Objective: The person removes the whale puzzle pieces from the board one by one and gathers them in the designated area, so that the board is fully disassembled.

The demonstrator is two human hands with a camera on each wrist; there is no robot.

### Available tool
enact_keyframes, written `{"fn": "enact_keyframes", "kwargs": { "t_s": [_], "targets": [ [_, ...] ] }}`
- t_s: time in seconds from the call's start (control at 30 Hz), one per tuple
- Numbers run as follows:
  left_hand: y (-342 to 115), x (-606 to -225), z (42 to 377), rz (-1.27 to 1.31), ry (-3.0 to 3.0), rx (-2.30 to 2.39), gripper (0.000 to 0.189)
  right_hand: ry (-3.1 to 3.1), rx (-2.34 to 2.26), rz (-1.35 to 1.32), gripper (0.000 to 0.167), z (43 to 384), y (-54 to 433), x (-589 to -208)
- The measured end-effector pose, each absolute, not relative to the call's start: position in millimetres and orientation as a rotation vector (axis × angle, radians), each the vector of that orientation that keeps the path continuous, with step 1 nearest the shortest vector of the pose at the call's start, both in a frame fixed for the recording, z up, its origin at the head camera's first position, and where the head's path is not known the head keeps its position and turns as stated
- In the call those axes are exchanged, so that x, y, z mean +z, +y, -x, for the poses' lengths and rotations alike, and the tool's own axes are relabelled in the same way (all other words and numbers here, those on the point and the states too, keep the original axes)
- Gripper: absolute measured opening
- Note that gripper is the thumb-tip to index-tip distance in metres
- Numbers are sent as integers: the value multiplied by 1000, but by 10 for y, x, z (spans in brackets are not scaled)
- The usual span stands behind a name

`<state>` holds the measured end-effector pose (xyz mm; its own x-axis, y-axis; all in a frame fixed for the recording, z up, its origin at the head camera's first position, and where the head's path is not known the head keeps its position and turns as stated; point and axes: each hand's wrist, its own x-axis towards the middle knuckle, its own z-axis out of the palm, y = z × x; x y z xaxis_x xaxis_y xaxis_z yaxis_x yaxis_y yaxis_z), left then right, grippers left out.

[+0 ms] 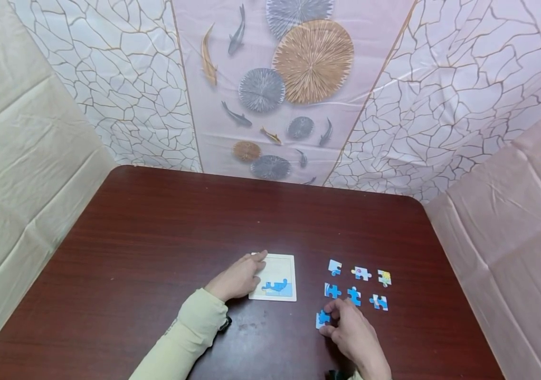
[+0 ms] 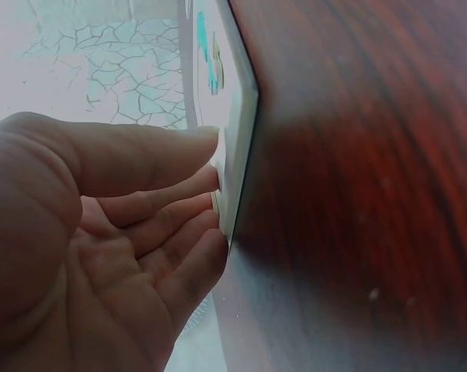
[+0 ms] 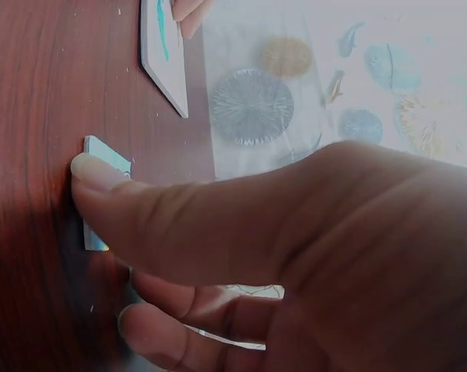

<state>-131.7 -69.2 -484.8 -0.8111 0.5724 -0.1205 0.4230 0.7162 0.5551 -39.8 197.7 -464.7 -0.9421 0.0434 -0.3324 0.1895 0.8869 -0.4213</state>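
Observation:
A square white puzzle board (image 1: 275,266) lies on the table with a partly blue picture along its bottom. My left hand (image 1: 238,278) rests on the board's left side, fingers fairly straight. In the left wrist view, thumb and fingertips touch the pale board (image 2: 235,147) near its edge. My right hand (image 1: 353,332) pinches a blue-and-white jigsaw piece (image 1: 322,319) between thumb and index finger, right of the board. In the right wrist view, the thumb (image 3: 171,225) partly covers that piece (image 3: 95,236), which appears to be at table level.
Several loose jigsaw pieces lie in two rows beyond my right hand, among them a yellow one (image 1: 384,277) and a blue one (image 1: 332,290). The dark reddish wooden table (image 1: 165,227) is enclosed by patterned cloth (image 1: 260,137) at the back and sides.

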Motion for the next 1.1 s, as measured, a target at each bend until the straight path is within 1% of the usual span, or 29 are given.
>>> {"fn": "enact_keyframes", "kwargs": {
  "t_s": [0.4,0.57,0.73,0.87,1.0,1.1],
  "targets": [
    [-689,-4859,1325,-777,2645,737,43,2709,-680,-184,36,401,2001,-4632],
    [-696,-4849,1319,-772,2638,750,44,2745,-787,-141,41,393,2000,-4601],
    [-705,-4841,1316,-762,2634,753,45,2790,-882,-125,37,441,1876,-4546],
    [-710,-4848,1316,-755,2633,746,45,2853,-924,29,36,515,1652,-4524],
    [-708,-4853,1318,-780,2650,741,43,2893,-927,251,40,610,1412,-4529],
    [-699,-4856,1320,-805,2664,746,41,2939,-846,385,42,677,1287,-4547]
  ]
}}
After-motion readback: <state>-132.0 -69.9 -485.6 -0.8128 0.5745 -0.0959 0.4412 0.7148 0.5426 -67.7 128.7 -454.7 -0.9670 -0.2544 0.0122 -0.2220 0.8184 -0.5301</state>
